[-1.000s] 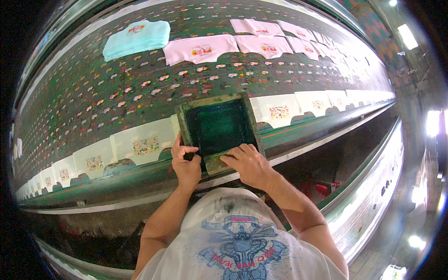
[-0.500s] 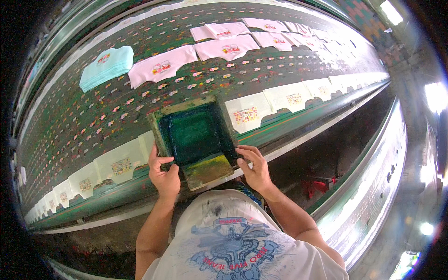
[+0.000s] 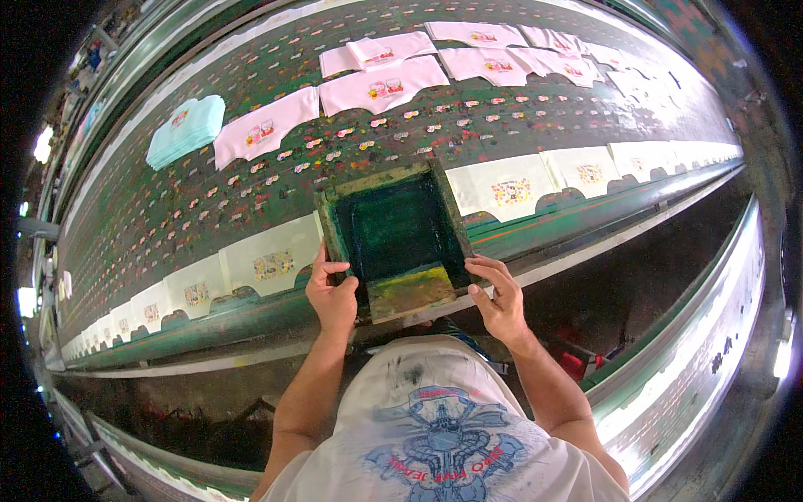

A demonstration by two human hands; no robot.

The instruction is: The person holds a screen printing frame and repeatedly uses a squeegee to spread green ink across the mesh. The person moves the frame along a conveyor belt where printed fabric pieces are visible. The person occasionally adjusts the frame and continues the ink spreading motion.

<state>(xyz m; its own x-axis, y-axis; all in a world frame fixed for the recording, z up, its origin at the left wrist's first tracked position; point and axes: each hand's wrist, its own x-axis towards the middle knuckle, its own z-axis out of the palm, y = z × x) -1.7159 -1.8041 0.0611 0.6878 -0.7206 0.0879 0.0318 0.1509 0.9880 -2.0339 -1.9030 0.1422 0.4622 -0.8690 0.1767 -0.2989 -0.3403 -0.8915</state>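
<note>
Left hand [image 3: 332,293] is curling nearly closed on the left rail of a square, dark, stained wooden frame [image 3: 449,213], near its near corner. Right hand [image 3: 499,294] is staying half open at the near right corner: fingertips are touching the rail, thumb is sitting apart below them. Can't tell if it's clamping. Hands are staying well apart, frame spanning between them.

Frame is lying between and ahead of the hands, over the near edge of a long dark desk [image 3: 251,192] patterned with small coloured marks. Its deep green flat panel [image 3: 391,230] is facing up. Shape is near square; the slightly longer axis is running away from the body, far end leaning left. A yellow-green stained flat board [image 3: 411,293] is filling its near end, between the hands.

Off-white printed cloth pieces are lining the near edge: one [image 3: 272,261] just left of the left hand, another [image 3: 506,186] beyond the right hand, both crowding the frame's sides. Can't tell if they're running under it. Pink printed cloth pieces [image 3: 385,84] are lying well beyond both hands; a folded pale turquoise cloth stack [image 3: 188,130] is sitting far beyond the left hand.
</note>
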